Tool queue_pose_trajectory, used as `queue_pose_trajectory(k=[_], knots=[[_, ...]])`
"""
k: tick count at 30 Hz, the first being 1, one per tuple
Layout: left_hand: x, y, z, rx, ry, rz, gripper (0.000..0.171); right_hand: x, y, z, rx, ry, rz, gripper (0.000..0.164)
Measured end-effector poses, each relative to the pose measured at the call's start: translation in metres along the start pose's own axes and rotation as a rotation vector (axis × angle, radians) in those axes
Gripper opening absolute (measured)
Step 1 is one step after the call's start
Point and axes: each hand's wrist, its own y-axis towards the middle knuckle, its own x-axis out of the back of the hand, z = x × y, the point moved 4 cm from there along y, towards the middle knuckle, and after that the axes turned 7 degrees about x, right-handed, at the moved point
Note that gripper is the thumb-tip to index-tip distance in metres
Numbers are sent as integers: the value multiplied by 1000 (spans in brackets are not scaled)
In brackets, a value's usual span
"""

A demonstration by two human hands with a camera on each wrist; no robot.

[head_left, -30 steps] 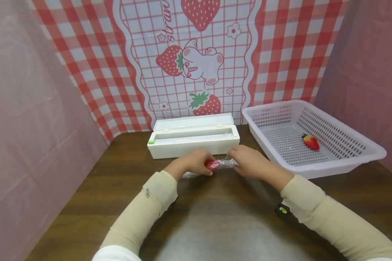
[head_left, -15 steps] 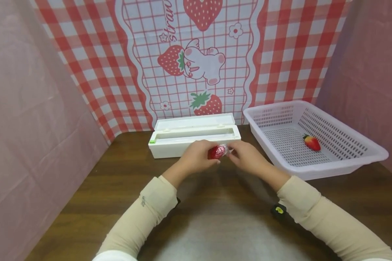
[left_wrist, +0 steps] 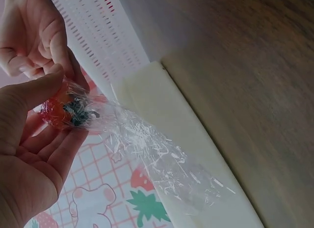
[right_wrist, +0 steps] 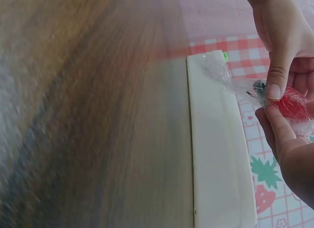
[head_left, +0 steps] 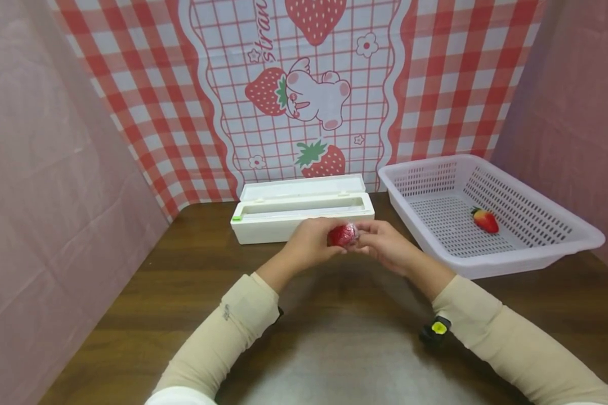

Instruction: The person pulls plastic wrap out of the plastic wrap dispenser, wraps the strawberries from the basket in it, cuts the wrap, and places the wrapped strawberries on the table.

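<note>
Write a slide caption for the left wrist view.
The left hand holds a strawberry wrapped in trailing clear film.

Held strawberry (head_left: 342,235) before box (head_left: 266,231), basket (head_left: 517,260) right, second strawberry (head_left: 486,221) inside

Only thing I can read is "stran" (head_left: 264,31) in red, running sideways up the checked cloth (head_left: 436,84) facing me, cut off up top. Dark scribble (head_left: 226,312) on my left sleeve (head_left: 250,298) is too small to make out.
</note>
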Motion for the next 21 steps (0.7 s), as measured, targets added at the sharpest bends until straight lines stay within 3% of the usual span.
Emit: queue_pose_trajectory(k=[5,8,13,21], knots=[[-1,-2,0,-35,10,-4,46,-3,-3,2,0,3,24,40],[-1,-2,1,-41,41,7,43,-4,-3,1,-19,-97,20,41],[-2,-4,4,-52,84,24,42,-2,-2,-1,-59,-292,-78,45],[-2,-6,5,-50,63,19,43,-1,-2,-6,-76,-359,-211,30]])
